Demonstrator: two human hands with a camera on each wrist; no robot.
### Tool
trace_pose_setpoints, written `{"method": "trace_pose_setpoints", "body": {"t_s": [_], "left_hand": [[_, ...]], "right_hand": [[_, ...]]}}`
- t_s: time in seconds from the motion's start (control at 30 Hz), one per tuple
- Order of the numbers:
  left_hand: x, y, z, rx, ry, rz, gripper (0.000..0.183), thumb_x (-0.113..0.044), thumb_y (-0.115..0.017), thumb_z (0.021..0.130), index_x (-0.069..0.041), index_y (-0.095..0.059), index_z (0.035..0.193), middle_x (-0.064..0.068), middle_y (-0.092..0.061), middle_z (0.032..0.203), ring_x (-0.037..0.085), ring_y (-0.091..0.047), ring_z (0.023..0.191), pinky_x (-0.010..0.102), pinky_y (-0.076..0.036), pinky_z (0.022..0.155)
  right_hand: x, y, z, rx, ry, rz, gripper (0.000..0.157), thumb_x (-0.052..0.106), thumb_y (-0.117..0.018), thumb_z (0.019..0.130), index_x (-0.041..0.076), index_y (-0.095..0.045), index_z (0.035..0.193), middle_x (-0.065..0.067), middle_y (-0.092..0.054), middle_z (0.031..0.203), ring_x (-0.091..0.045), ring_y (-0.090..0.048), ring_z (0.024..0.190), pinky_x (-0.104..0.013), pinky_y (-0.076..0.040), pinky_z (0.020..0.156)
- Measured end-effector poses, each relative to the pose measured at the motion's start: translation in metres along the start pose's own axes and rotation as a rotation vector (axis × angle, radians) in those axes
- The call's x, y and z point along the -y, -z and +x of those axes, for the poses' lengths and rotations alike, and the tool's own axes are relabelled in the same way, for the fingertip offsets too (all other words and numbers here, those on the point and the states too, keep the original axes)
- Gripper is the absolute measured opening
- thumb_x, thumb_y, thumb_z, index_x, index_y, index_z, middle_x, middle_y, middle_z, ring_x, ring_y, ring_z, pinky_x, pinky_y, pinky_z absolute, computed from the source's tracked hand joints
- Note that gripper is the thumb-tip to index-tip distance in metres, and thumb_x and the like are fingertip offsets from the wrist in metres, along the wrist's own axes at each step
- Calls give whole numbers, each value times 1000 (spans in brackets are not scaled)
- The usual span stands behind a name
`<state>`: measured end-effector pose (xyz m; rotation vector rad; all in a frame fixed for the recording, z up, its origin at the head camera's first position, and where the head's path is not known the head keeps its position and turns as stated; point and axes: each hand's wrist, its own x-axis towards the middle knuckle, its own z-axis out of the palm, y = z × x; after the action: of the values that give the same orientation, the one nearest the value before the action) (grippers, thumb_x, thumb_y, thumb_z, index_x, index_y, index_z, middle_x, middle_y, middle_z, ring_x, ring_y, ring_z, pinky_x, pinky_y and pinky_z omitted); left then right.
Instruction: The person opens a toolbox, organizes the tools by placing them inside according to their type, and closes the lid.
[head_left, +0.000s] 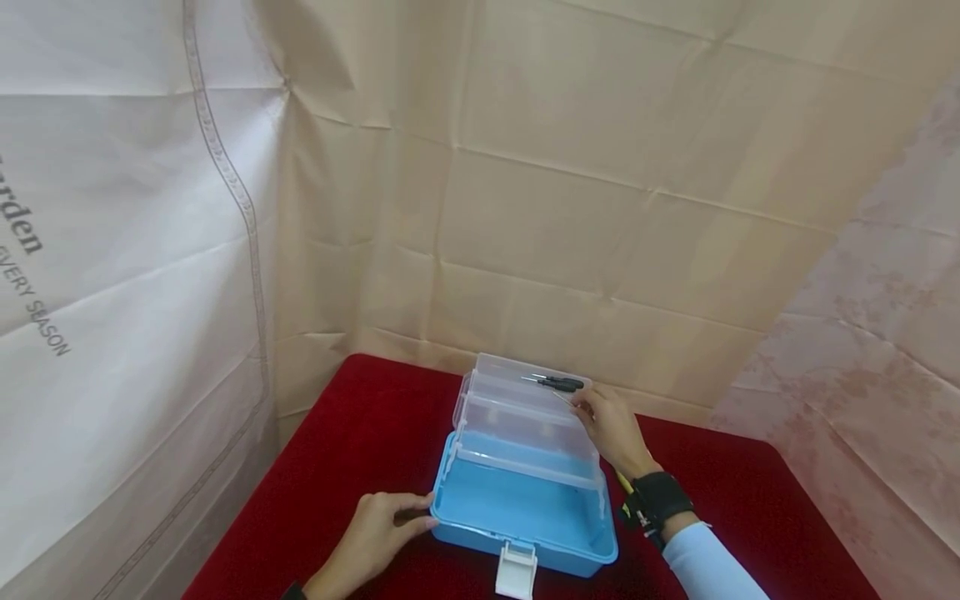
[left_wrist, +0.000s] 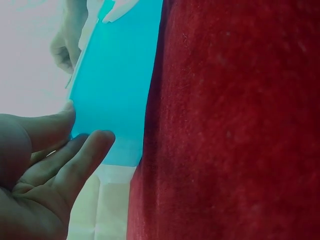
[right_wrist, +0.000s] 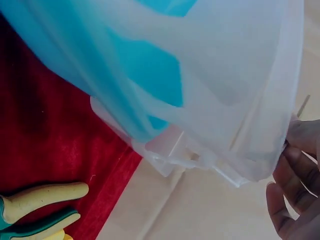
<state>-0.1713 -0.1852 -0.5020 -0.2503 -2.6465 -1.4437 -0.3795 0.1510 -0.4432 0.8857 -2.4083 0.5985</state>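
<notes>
Right grip: pinching thin tool | left grip (fingers apart): touching blue box

Toolbox blue; latch white; trays translucent, whitish. 2 screwdrivers, black handles. Pliers yellow-and-green. Tablecloth deep red. Back sheet beige. Left sheet white, grey patterned band, dark lettering. Right sheet pale pink, floral. Sleeve light blue.
</notes>
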Motion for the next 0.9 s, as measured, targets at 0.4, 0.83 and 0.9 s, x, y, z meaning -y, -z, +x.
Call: {"method": "trace_pose_setpoints", "body": {"t_s": [0.4,0.83,0.9], "left_hand": [[-2,-1,0,11,12,6,40,-27,-73,86,-3,-70,119,6,-70,111,11,-69,94,27,-56,74],[-3,0,0,3,30,1,41,-24,-73,86,-2,-69,120,8,-70,112,14,-69,94,28,-56,73],[-3,0,0,6,34,-1,41,-25,-73,86,-2,-69,120,8,-70,112,15,-69,95,29,-56,74]], "right_hand": [[-6,-4,-1,8,-13,-13,13,9,-76,83,14,-74,95,2,-64,92,-16,-56,83,-28,-55,73],[0,-9,8,52,7,70,13,10,-75,84,14,-79,97,6,-61,87,-13,-51,81,-23,-51,69],[1,-10,7,64,-4,83,13,10,-74,86,14,-79,98,6,-61,88,-13,-50,81,-24,-51,68]]}}
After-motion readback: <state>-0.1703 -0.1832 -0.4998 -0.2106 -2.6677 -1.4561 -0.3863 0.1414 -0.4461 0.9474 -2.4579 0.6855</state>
